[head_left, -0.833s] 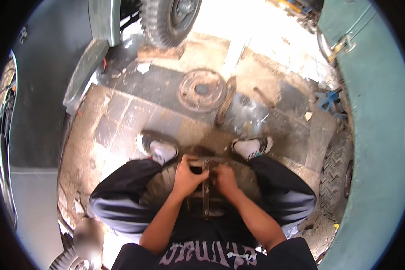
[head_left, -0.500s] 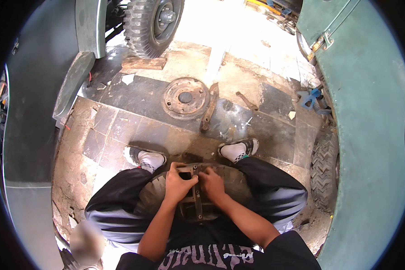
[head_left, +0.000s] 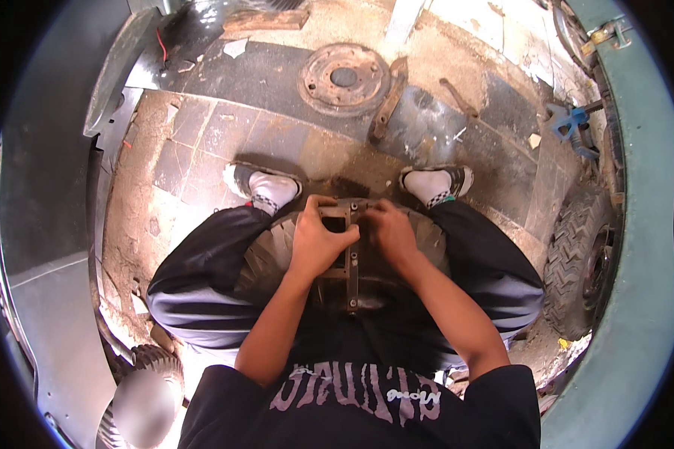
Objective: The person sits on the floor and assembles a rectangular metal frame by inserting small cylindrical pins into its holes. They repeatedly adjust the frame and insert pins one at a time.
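Head view, looking down: the person sits with knees spread, a tire [head_left: 273, 247] between the legs. On top of the tire, in front of the torso, lies a metal frame [head_left: 332, 275] with a rectangular opening, and along its right side runs a narrow bar [head_left: 353, 283], near upright in view, with bolt heads spaced along its length. Left hand [head_left: 318, 243] grips the frame: fingers bent over its far left edge, thumb stretched across to the bar, the opening showing between thumb and fingers. Right hand [head_left: 393, 236] is just right of the bar's far end, fingers curled and blurred; cannot tell whether it holds anything or touches the bar. Both forearms come in from the lower edge, bare below black sleeves. Shoes, left [head_left: 240, 179] and right [head_left: 463, 179], stand on the tiled floor [head_left: 202, 142] beyond the tire, one to each side. Farther out on the floor: a rusty round disc [head_left: 314, 78] with a central hole, a rusty strip [head_left: 388, 105] just right of it, a shorter rod [head_left: 457, 97] farther right, and a wood block [head_left: 266, 20] near the upper edge. A blue stand [head_left: 568, 123] is at right, beside a green panel [head_left: 651, 224]; a knobbly wheel [head_left: 569, 262] stands nearer, along the same panel. A dark panel [head_left: 52, 187] fills the left side.
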A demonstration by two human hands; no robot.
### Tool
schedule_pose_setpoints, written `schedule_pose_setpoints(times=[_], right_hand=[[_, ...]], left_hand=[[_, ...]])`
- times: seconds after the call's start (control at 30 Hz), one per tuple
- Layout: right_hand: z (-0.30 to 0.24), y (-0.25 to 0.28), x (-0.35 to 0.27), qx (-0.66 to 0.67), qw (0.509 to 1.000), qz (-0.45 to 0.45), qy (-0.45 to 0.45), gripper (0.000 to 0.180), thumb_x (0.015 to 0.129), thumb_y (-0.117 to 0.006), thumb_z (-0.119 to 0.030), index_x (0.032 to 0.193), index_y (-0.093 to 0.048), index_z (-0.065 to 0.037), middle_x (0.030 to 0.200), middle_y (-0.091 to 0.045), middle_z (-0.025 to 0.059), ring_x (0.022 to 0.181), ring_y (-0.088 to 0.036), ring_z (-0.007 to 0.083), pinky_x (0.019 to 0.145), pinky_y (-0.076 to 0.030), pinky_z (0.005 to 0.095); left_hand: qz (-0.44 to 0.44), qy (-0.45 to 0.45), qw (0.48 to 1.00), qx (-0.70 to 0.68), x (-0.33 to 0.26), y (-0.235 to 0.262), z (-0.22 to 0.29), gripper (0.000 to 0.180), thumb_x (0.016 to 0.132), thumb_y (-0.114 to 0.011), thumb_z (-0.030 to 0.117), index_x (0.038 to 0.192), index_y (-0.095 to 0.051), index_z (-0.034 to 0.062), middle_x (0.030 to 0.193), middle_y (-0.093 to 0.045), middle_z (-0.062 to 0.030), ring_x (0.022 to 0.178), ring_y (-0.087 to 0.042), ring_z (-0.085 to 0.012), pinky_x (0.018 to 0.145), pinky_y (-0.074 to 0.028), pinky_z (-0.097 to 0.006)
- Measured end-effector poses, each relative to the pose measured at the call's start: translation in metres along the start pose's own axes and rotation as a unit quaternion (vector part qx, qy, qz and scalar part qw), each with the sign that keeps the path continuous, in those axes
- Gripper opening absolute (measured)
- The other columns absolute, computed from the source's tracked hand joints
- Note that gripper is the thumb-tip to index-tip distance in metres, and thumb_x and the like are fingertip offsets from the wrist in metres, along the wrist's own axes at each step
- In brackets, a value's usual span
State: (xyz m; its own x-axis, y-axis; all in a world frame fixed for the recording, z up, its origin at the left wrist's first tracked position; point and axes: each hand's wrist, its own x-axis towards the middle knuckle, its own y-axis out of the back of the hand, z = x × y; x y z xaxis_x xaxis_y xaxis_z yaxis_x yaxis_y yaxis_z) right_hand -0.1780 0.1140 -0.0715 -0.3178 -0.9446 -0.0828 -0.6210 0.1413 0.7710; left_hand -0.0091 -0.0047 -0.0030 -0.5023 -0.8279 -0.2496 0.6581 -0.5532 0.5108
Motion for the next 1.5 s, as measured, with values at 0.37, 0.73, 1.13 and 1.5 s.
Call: schedule_pose_setpoints(times=[0.37, 0.73, 1.13, 1.5], right_hand=[[0.012, 0.003, 0.013, 0.107, 0.991, 0.079, 0.031, 0.017, 0.094, -0.076, -0.01, 0.11, -0.081, -0.012, 0.106, -0.071, 0.0168, 0.093, -0.073, 0.0428, 0.081, -0.06, 0.0514], [0.001, -0.006, -0.019, 0.055, 0.997, -0.001, 0.056, 0.022, 0.093, -0.074, -0.012, 0.113, -0.084, -0.013, 0.106, -0.073, 0.0127, 0.093, -0.074, 0.0403, 0.083, -0.061, 0.0505], [0.002, -0.011, -0.005, 0.006, 0.998, 0.028, 0.053, 0.012, 0.091, -0.074, -0.013, 0.102, -0.08, -0.012, 0.106, -0.069, 0.0118, 0.09, -0.074, 0.0406, 0.078, -0.061, 0.0515], [0.001, -0.014, 0.001, 0.017, 0.997, 0.074, 0.025, 0.016, 0.089, -0.079, -0.018, 0.104, -0.077, -0.013, 0.104, -0.066, 0.0107, 0.09, -0.073, 0.04, 0.077, -0.06, 0.0528]], left_hand=[[-0.011, 0.012, 1.0, -0.007, -0.001, 0.004, 0.008, 0.064, 0.076, -0.093, 0.023, 0.129, -0.064, 0.0017, 0.114, -0.077, -0.0205, 0.11, -0.075, -0.031, 0.099, -0.057, -0.042], [-0.008, 0.014, 1.0, 0.003, -0.002, 0.003, 0.006, 0.062, 0.077, -0.093, 0.024, 0.127, -0.065, 0.0017, 0.113, -0.077, -0.0202, 0.109, -0.076, -0.0301, 0.098, -0.058, -0.042], [-0.012, 0.003, 1.0, -0.01, 0.001, 0.003, 0.008, 0.065, 0.076, -0.093, 0.027, 0.129, -0.065, 0.001, 0.115, -0.077, -0.02, 0.11, -0.076, -0.0314, 0.099, -0.058, -0.042], [-0.008, 0.0, 1.0, -0.012, 0.004, 0.002, 0.009, 0.067, 0.076, -0.093, 0.028, 0.131, -0.064, 0.0016, 0.114, -0.077, -0.0194, 0.111, -0.076, -0.0316, 0.1, -0.058, -0.043]])
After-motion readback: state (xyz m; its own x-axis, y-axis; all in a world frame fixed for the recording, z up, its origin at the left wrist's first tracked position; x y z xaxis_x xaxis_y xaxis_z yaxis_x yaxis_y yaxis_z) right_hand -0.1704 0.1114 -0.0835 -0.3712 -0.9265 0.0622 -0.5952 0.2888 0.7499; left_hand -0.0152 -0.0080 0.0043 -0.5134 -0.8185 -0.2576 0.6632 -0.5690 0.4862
